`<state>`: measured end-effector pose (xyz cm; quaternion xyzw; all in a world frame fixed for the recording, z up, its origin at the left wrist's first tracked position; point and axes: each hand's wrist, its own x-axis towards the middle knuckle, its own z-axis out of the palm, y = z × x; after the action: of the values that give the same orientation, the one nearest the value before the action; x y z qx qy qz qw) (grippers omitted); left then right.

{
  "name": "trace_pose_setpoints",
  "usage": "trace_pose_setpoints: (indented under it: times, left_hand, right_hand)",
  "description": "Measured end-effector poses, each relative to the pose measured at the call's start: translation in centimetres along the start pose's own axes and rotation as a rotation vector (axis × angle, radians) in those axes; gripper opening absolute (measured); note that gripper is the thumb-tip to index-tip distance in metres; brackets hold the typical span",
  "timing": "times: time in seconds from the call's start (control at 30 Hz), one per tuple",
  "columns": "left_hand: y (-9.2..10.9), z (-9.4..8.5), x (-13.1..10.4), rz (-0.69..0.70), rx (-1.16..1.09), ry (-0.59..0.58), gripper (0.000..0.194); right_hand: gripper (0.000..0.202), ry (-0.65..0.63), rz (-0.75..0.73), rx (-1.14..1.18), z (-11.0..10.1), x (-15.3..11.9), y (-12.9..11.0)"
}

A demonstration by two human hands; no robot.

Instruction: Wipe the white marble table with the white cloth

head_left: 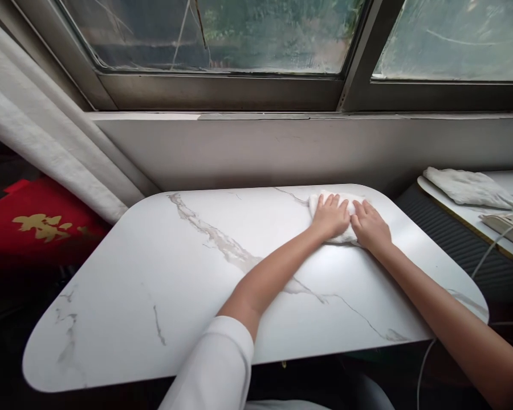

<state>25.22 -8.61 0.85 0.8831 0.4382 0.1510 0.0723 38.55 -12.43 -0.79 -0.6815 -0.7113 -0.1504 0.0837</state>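
Note:
A white cloth (345, 236) lies folded flat on the white marble-patterned table (196, 273), close to its far right corner. My left hand (331, 217) rests palm down on the cloth, its fingers stretched out and spread. Beside it, my right hand (371, 226) presses on the cloth's right side with extended fingers, the thumb near my left hand. Both palms hide part of the cloth. Neither hand is wrapped round anything that I can see.
Behind the table run a pale wall (239, 148) and a metal-framed window (222, 91). A curtain (47, 114) and a red cloth with gold print (47, 222) are at left. Another surface at right bears a second white cloth (470, 188) and a power strip (508, 225) with a cable.

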Motion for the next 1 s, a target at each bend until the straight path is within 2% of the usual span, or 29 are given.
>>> trace_pose_setpoints:
  times: [0.07, 0.13, 0.3, 0.43, 0.53, 0.63, 0.7, 0.77, 0.9, 1.0]
  left_hand:
    - [-2.8, -1.2, -1.8, -0.031, 0.013, -0.002, 0.048]
    - [-6.3, -2.7, -3.6, -0.088, 0.032, 0.0, 0.048]
    - [-17.3, -7.3, -9.5, -0.27, 0.105, 0.006, 0.047]
    - [-25.7, -11.3, -17.1, -0.383, 0.163, 0.029, 0.048]
    - [-29.1, -13.3, -23.5, -0.482, 0.197, 0.063, 0.049]
    - [-29.3, -14.0, -28.5, -0.664, 0.259, 0.173, 0.05]
    - [-27.9, -13.9, -30.7, -0.78, 0.309, 0.235, 0.05]
    - [-26.0, -13.6, -31.9, -0.87, 0.355, 0.268, 0.05]
    - [-21.9, -12.6, -32.0, -0.998, 0.377, 0.282, 0.052]
    - [-19.2, -11.5, -30.1, -1.021, 0.341, 0.233, 0.053]
  right_hand:
    - [0.055, -0.013, 0.037, 0.026, -0.4, 0.9, -3.9]
    - [0.054, -0.019, 0.011, 0.07, -0.8, 2.3, -8.3]
    - [0.053, -0.03, -0.064, 0.239, -1.6, 6.2, -21.7]
    - [0.057, -0.063, -0.154, 0.4, -2.7, 6.7, -33.1]
    - [0.058, -0.074, -0.271, 0.483, -3.7, 5.6, -39.5]
    - [0.058, -0.056, -0.504, 0.539, -4.5, 4.6, -42.8]
    - [0.056, -0.036, -0.69, 0.567, -4.8, 4.3, -43.5]
    - [0.053, -0.015, -0.838, 0.584, -5.0, 4.0, -43.4]
    - [0.048, -0.014, -1.002, 0.579, -5.1, 3.6, -41.3]
    - [0.051, -0.032, -1.059, 0.558, -4.6, 3.6, -37.9]
